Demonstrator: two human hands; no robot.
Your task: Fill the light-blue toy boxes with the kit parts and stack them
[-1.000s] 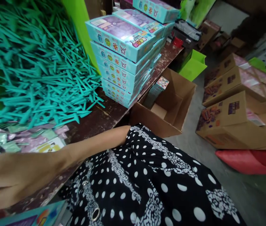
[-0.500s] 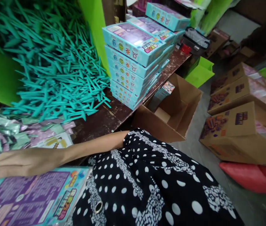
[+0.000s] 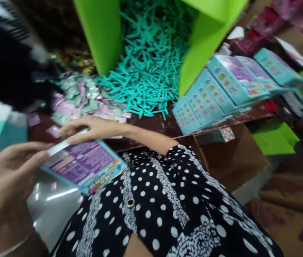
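A worn dark table [image 3: 168, 127] runs beneath everything. At left, the left hand [image 3: 14, 178] pinches one end of a purple-and-teal box [image 3: 84, 164] (flap or rim, blur makes it hard to say); the right hand [image 3: 95, 128] grips that end too, and the other end meets the patterned shirt [image 3: 153, 200], probably for steadiness. Beyond, foil packets [image 3: 87, 94] lie within reach, green panels [image 3: 97, 39] pen teal pieces [image 3: 146, 82], and stacked boxes [image 3: 207, 96] save space.
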